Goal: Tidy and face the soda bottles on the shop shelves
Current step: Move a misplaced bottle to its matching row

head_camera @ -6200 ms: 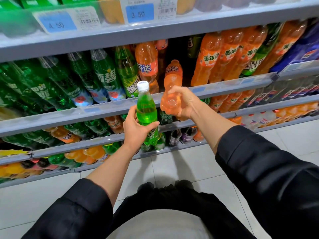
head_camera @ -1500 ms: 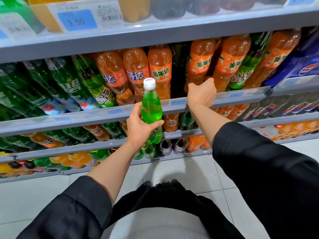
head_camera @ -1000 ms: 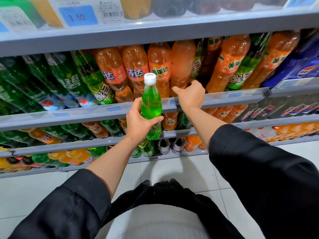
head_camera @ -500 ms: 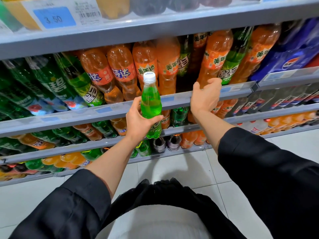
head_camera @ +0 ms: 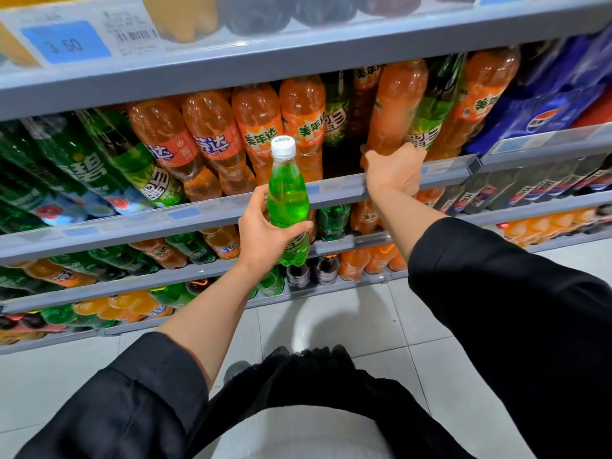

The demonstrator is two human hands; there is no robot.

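With our left hand [head_camera: 265, 233] gripping the green bottle [head_camera: 287, 200] and our right hand [head_camera: 394, 170] clutching an orange bottle [head_camera: 395, 104], a careless tug may topple its close-packed neighbours.

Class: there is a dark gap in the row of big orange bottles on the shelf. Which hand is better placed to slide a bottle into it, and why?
Probably the right hand: it already grips the base of the big orange bottle beside the gap. The left hand holds the small green bottle in front of the shelf.
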